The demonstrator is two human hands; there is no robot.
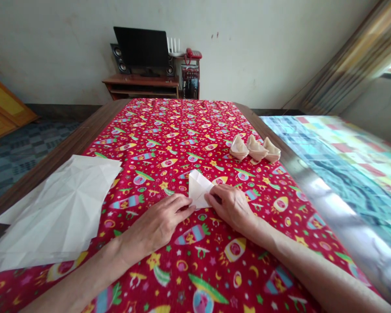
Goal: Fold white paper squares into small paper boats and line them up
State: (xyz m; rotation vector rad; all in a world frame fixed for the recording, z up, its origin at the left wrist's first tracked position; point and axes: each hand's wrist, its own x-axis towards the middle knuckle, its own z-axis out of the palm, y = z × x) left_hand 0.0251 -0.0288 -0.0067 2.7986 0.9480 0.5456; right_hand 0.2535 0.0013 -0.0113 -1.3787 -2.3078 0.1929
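A small folded piece of white paper (198, 189) lies on the red patterned cloth (182, 130), between my two hands. My left hand (164, 217) pinches its lower left corner between thumb and fingers. On the opposite side, my right hand (233, 204) grips the right edge, thumb towards me and fingers bent over it. Creases run across the paper, and its top comes to a point at the upper left. The fingertips hide parts of both lower corners.
A stack of creased white sheets (65, 204) lies at the left. Three folded paper boats (256, 150) stand in a row at the right. Beyond the table are a monitor (141, 50), a red telephone (193, 54) and a bed (345, 165) with a patterned cover.
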